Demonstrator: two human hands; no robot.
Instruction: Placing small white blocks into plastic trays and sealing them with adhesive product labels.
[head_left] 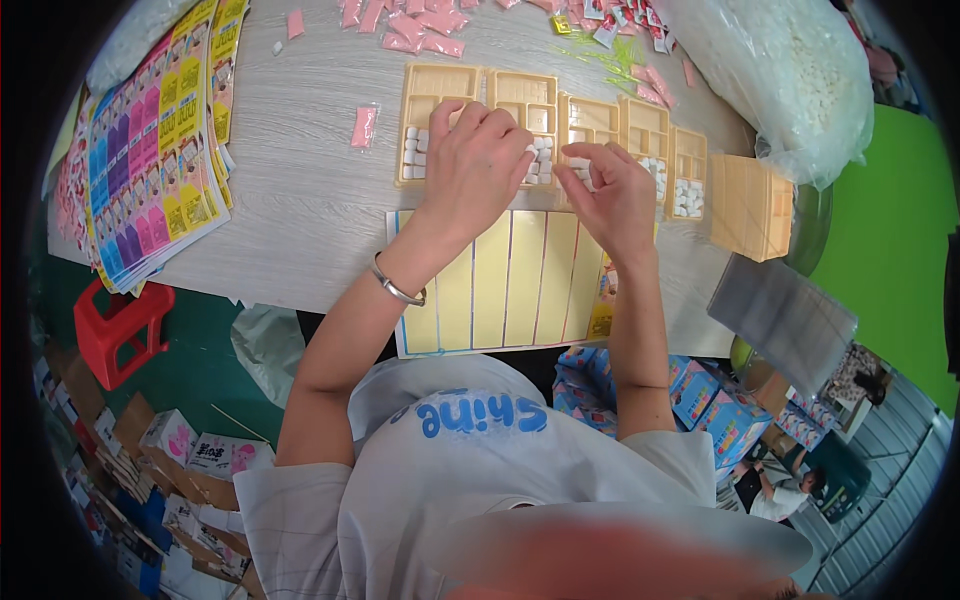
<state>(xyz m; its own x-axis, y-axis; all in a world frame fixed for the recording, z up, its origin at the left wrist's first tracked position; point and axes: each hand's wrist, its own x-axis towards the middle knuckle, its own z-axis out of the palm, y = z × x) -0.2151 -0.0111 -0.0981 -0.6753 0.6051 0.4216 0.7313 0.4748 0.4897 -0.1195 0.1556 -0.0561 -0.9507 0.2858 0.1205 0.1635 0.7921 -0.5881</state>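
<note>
A row of cream plastic compartment trays (440, 78) lies across the table, with small white pellets (688, 197) in the near compartments. My left hand (468, 165) is over the first two trays, its fingers curled down and closed. White shows by its fingertips, but whatever they grip is mostly hidden. Over the third tray (590, 108) and the fourth tray (643, 115), my right hand (615, 195) has thumb and forefinger apart, with nothing visible between them. Below the trays, between my forearms, lies a yellow striped sheet (490, 290).
Stacked cream trays (750, 205) stand at the right, near a large clear bag of white pieces (790, 80). Pink packets (425, 25) are scattered at the far edge; one pink packet (364, 127) lies left of the trays. Printed colourful sheets (160, 150) overlap at left, above a red stool (120, 330).
</note>
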